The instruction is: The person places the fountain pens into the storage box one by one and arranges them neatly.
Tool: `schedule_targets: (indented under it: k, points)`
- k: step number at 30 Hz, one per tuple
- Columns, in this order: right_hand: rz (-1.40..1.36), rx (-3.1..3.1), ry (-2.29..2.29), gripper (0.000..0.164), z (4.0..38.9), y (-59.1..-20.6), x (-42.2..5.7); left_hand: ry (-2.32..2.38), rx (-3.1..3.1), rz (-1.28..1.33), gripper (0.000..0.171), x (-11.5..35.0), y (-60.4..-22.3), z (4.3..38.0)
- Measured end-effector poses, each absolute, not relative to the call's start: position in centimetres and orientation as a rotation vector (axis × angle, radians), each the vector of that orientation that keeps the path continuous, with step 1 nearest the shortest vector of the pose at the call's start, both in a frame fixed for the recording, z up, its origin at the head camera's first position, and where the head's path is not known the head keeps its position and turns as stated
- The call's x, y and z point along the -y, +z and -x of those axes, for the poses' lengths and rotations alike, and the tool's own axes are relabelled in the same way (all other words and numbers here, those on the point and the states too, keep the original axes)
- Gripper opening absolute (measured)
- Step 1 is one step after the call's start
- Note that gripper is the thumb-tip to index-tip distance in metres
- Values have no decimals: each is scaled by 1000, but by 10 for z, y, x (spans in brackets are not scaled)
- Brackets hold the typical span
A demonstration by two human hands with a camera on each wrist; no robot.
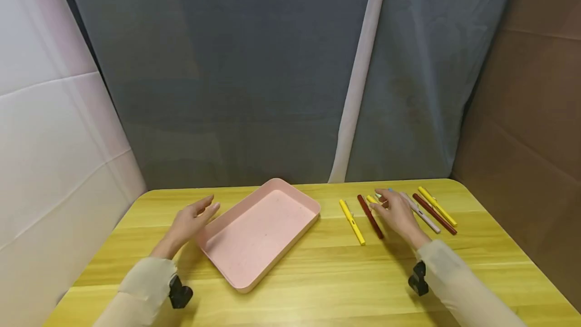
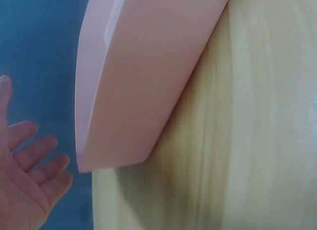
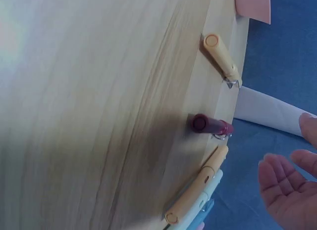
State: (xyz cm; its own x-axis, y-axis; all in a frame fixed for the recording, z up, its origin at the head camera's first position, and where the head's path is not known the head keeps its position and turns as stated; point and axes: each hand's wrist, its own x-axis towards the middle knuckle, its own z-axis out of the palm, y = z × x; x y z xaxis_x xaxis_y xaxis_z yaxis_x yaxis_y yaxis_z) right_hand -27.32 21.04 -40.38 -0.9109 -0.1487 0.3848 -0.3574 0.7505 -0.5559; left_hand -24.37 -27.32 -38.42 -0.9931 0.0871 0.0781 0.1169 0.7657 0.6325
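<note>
My left hand (image 1: 189, 222) hovers beside the left side of a pink rectangular tray (image 1: 263, 236), fingers apart and holding nothing. In the left wrist view, the tray's outer wall (image 2: 133, 86) stands on the table, to the right of the loose fingers. My right hand (image 1: 397, 216) is over a row of pens, its fingers loosely bent with no pen between them. Under and beside it lie a yellow pen (image 3: 198, 185), a pale green pen (image 3: 205, 195) and a blue pen (image 3: 202, 215), partly hidden in the head view. A dark red pen (image 1: 370, 217) lies just left of this hand.
Farther left lies another yellow pen (image 1: 352, 222). Right of the hand are a pale lilac pen (image 1: 424, 216), a dark red pen (image 1: 434, 214) and a yellow pen (image 1: 438, 207). A grey curtain (image 1: 249, 90) hangs behind the wooden table (image 1: 317, 286).
</note>
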Motion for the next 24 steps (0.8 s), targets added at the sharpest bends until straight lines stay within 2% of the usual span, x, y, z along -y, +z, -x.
schedule_targets:
  k: [7, 12, 24]
  points:
    - [-384, 2690, 1028, 44, 272, -405, -204, -1336, 2859, 104, 66, 291, -392, 230]
    - [-402, 2702, 1068, 41, 271, -405, -202, -1486, 2826, 166, 60, 303, -402, 224]
    - [-454, 2720, 1071, 40, 271, -408, -195, -1716, 2797, 291, 66, 317, -419, 220]
